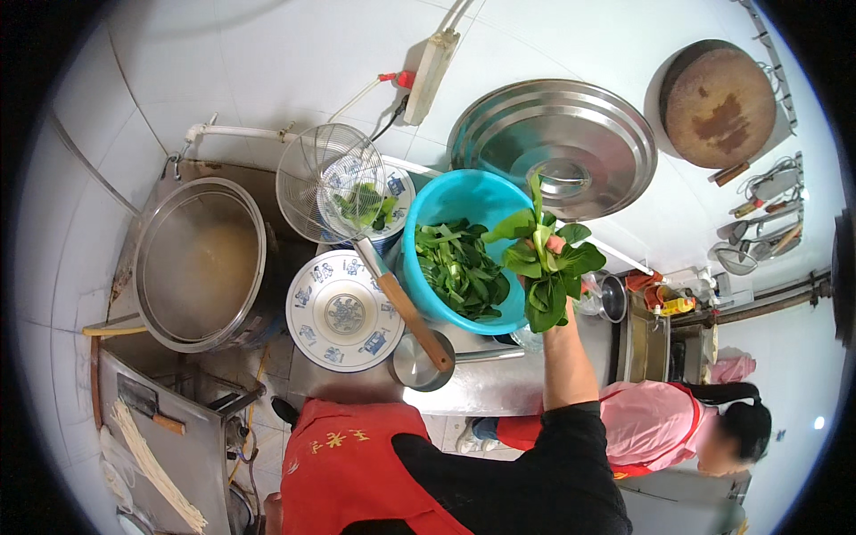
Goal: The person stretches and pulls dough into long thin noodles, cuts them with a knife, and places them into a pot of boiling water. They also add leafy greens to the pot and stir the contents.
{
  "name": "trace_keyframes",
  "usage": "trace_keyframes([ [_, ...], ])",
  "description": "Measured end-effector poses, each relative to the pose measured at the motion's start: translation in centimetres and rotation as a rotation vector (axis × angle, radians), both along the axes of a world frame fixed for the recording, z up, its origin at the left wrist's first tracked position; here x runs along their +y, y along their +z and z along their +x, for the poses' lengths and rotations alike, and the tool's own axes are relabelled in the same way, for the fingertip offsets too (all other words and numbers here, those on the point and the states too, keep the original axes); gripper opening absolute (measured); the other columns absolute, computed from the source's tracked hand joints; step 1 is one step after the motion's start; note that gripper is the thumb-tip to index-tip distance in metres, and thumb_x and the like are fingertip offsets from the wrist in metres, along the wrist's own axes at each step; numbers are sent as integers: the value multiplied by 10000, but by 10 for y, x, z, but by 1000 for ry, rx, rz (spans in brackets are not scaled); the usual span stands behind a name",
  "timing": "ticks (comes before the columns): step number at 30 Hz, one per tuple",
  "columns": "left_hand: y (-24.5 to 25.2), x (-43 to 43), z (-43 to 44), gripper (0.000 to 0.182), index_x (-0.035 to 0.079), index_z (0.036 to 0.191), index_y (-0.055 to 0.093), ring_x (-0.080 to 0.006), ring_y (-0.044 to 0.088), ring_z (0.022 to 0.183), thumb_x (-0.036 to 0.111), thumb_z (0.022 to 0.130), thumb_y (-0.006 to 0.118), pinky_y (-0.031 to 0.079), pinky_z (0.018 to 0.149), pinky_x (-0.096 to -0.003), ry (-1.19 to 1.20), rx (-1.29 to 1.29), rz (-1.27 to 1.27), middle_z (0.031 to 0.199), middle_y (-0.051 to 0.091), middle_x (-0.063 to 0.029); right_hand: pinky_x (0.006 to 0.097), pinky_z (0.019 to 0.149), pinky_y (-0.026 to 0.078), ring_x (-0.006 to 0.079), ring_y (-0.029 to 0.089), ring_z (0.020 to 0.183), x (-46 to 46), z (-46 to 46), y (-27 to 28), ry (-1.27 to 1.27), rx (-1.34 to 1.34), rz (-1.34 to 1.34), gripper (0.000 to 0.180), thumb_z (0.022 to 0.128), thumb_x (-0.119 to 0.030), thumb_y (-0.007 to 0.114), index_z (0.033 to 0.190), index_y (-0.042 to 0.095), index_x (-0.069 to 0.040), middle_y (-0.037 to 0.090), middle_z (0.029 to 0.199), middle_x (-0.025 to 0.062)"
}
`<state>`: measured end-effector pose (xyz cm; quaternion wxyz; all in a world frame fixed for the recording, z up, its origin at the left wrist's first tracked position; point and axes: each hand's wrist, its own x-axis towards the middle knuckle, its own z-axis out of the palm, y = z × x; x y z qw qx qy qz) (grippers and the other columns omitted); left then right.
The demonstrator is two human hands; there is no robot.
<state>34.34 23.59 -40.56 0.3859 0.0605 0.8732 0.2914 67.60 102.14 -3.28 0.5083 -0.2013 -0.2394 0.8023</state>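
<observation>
My right hand point(555, 244) grips a bunch of leafy bok choy point(547, 304), held up over the right rim of a turquoise plastic basin point(428, 200). Inside the basin lies a heap of cut green leaves point(461, 271). At the bottom left edge, only a sliver of what looks like my left hand point(272, 509) shows beside the red apron; its fingers are hidden. A wire skimmer point(321, 194) with a wooden handle lies over stacked bowls, the back one holding some green leaves point(368, 204). An empty patterned bowl point(344, 311) stands in front.
At left a large steel pot point(200, 267) of cloudy liquid steams. A metal ladle point(422, 371) rests near the counter edge. A big steel lid point(555, 147) leans on the wall. A cleaver point(140, 398) and pale noodle-like strands point(157, 468) lie lower left. A person point(655, 428) stands at right.
</observation>
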Motion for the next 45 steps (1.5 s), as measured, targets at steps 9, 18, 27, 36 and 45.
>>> trace_keyframes([
  [9, 10, -19, -25, 182, -13, 834, 623, -215, 617, 694, 165, 795, 620, 478, 625, -378, 116, -168, 47, 747, 629, -136, 354, 689, 548, 232, 650, 737, -44, -247, 45, 59, -646, 608, 256, 835, -207, 615, 975, 642, 6, 671, 873, 119],
  [18, 66, -41, 51, 131, 20, 931, 592, -135, 579, 605, 47, 804, 614, 446, 489, -274, 892, -358, 368, 753, 605, -65, 389, 780, 509, 280, 598, 1006, -128, -515, -21, 541, -888, 366, 529, 846, -215, 655, 1288, 474, 14, 577, 1193, 183],
  [27, -8, -70, 153, 154, 6, 896, 662, -179, 614, 621, 138, 819, 684, 493, 539, -326, 639, -199, -63, 776, 663, -88, 301, 755, 512, 158, 592, 897, -128, -524, -54, 648, -1045, 536, 366, 828, -96, 652, 1159, 580, 44, 617, 1015, 91],
  [36, 49, -8, 52, 277, 35, 1066, 611, -150, 589, 642, 141, 816, 667, 473, 534, -295, 641, -323, 47, 712, 615, -61, 210, 562, 444, 88, 545, 623, -46, -286, 13, -196, -1056, 782, 154, 898, -141, 606, 959, 662, -12, 671, 854, 44],
  [45, 65, 1, -15, 312, -31, 1048, 611, -169, 576, 621, 144, 794, 661, 463, 546, -320, 585, -209, 29, 726, 628, -74, 344, 493, 452, 187, 582, 583, 39, -57, -103, 836, -2296, 872, 209, 826, -134, 573, 887, 628, 58, 622, 716, 144],
])
